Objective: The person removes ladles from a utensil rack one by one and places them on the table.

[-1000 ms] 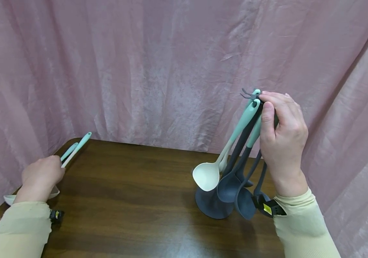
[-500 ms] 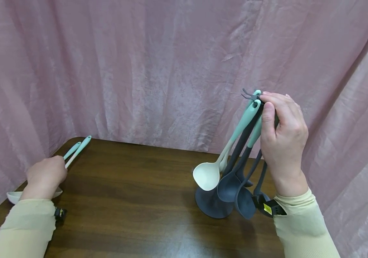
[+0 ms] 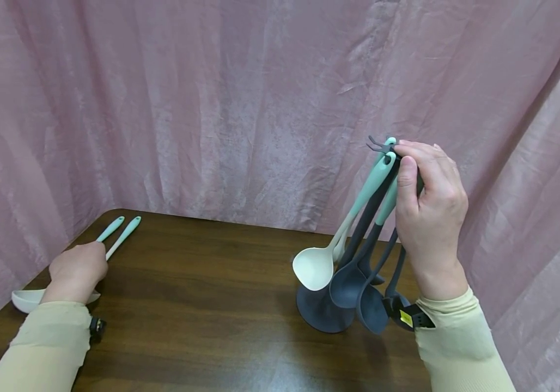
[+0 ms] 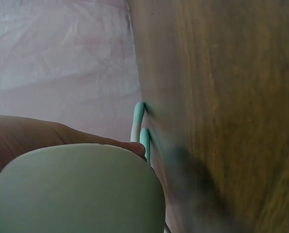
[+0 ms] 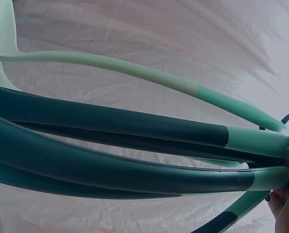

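Observation:
My left hand point(image 3: 78, 268) is low over the table's left edge, gripping a white cooking utensil with a mint handle point(image 3: 124, 238). Its broad pale head point(image 4: 81, 189) fills the bottom of the left wrist view. Alongside lies a second mint handle point(image 3: 111, 228), and a white bowl-shaped head point(image 3: 27, 300) shows left of the wrist. My right hand point(image 3: 429, 204) pinches the top of a dark utensil stand point(image 3: 324, 310) beside its hooks. From it hang a white ladle point(image 3: 313, 268) and several dark ladles and spoons point(image 3: 348, 286); their handles point(image 5: 261, 141) crowd near my fingers.
A brown wooden table point(image 3: 201, 305) stretches between the two hands. Pink curtains point(image 3: 241, 109) rise right behind its back edge and close in on both sides.
The left hand has shifted slightly right. The handle tip of its utensil has dropped, and the two mint handles now stand farther apart. My right hand and the stand stay practically still.

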`<state>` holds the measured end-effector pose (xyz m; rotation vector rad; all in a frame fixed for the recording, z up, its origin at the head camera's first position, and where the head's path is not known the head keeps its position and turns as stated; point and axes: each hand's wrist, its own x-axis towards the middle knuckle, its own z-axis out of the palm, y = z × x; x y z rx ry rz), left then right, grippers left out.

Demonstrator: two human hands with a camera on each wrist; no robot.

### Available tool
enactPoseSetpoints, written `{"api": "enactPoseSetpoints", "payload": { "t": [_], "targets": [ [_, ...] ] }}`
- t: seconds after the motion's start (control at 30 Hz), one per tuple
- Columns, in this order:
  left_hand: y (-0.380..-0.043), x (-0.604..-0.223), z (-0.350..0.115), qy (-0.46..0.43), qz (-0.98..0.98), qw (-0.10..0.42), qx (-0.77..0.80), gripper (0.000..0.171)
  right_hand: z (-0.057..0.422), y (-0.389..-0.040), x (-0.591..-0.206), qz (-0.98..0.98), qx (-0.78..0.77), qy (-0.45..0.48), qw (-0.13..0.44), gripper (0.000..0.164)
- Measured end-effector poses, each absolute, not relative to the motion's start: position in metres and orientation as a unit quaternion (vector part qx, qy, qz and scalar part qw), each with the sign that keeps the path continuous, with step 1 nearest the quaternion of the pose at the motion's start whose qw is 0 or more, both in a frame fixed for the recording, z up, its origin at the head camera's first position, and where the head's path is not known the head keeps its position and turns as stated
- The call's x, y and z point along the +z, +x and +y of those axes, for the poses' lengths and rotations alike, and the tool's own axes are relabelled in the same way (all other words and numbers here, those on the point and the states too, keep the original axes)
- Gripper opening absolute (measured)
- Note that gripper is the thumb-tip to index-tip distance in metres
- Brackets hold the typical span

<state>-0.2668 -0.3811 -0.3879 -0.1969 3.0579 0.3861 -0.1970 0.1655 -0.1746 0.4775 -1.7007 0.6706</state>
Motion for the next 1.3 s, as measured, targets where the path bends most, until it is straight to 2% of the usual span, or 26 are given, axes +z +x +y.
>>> {"api": "enactPoseSetpoints", "payload": {
  "t": [0.33, 1.3],
  "targets": [
    [-0.267, -0.391, -0.381, -0.065, 0.989, 0.041, 0.127, 0.010, 0.165, -0.197, -0.175, -0.729, 0.287, 0.208, 0.585, 0.029],
    [-0.272, -0.395, -0.381, -0.060, 0.989, 0.038, 0.129, 0.009, 0.166, -0.196, -0.174, -0.731, 0.285, 0.203, 0.586, 0.028]
  ]
}}
